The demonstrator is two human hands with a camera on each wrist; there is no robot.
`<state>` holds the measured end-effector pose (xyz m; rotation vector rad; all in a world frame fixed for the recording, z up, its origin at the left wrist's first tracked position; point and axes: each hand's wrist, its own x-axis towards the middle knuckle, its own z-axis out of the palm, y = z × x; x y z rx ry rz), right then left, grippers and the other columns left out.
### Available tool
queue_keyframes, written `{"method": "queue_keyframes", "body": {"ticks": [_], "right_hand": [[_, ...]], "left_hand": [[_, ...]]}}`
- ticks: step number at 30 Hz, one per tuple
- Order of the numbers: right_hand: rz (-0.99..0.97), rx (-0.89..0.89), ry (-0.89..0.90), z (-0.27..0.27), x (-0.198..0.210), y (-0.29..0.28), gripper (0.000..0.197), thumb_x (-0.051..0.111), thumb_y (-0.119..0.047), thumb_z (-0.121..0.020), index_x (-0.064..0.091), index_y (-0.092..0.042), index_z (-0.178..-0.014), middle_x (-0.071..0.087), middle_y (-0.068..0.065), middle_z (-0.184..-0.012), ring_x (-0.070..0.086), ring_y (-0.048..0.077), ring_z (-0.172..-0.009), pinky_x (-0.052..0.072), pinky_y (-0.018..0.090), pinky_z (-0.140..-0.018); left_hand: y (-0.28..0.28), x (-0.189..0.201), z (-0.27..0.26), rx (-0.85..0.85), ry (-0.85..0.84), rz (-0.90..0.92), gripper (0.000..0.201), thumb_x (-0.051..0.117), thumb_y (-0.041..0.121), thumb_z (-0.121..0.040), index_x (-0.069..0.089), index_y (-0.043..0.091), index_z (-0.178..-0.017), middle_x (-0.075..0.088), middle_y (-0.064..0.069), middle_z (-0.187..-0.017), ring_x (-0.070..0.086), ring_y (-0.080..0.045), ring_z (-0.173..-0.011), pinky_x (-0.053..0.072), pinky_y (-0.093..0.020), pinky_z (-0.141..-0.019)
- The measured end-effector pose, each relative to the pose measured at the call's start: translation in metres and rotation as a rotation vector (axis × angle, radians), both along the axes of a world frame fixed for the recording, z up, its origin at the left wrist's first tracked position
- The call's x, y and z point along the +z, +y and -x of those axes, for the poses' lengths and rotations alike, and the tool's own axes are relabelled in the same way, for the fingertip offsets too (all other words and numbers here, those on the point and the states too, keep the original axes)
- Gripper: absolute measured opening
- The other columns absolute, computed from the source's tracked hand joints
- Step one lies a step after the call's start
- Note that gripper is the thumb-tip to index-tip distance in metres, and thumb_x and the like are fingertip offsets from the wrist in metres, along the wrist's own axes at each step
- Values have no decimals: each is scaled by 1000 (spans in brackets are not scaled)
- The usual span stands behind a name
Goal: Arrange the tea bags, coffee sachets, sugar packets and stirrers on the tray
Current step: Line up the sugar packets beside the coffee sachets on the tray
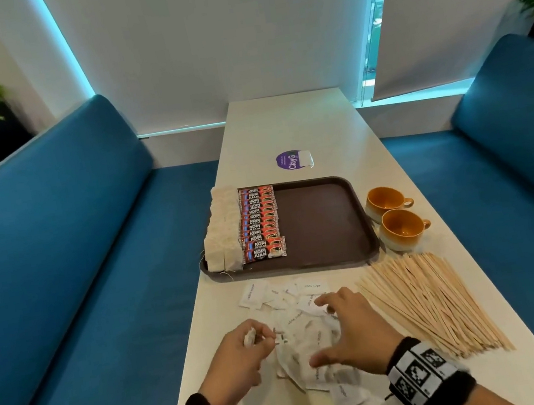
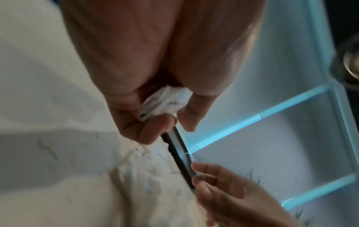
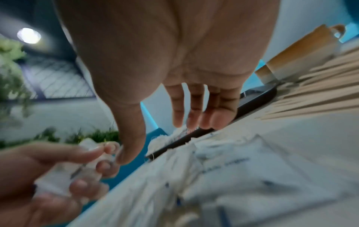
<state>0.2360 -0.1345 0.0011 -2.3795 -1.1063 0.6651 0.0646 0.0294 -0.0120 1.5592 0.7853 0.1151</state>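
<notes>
Your left hand (image 1: 238,355) curls round a small bunch of white sugar packets (image 2: 165,102), pinching them between thumb and fingers, just at the left side of the loose heap of sugar packets (image 1: 308,338) near the worktop's (image 1: 302,120) near edge. Your right hand (image 1: 350,327) hovers over that heap with fingers spread and relaxed, holding nothing; the right wrist view shows its fingertips (image 3: 196,121) close above the packets, though whether they touch is hard to tell.

More of the packets lie scattered between the heap and the near rim of the brown tray (image 1: 324,225), which sits mid-worktop. On the tray's left side stands a row of tea bags (image 1: 223,233) along the left rim, and just beside it, to the right, a row of red coffee sachets (image 1: 260,222). The rest of the tray floor is bare. The wooden stirrers (image 1: 429,299) lie fanned out along the worktop's right edge, off the tray. Two orange cups (image 1: 393,213) stand just beside the tray's right rim.
</notes>
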Motion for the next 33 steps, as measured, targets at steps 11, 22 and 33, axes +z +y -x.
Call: {"method": "queue_keyframes", "body": {"ticks": [11,22,33], "right_hand": [[9,-5,-18,12,-17,6,54,85,-31,-73,58,-32,-120,55,-11,-115,52,13,-108,48,29,-92],[-354,-186,263,-12,15,-9,34,93,-21,-68,74,-31,-94,71,-7,-94,65,8,-88,55,25,-79],[-257,70,376,19,34,17,59,99,-17,-54,66,-25,-102,72,-1,-96,66,9,-69,61,33,-63]], "left_hand": [[-31,-17,-16,-168,270,-517,22,75,38,-78,57,36,-90,55,14,-104,56,-8,-97,45,-24,-80],[-14,-3,-6,22,-43,21,20,62,19,-98,57,17,-80,69,-1,-83,61,-15,-70,49,-35,-66],[-37,23,-14,-6,-257,907,51,50,49,-99,71,9,-123,69,-22,-121,66,-33,-84,53,-60,-88]]}}
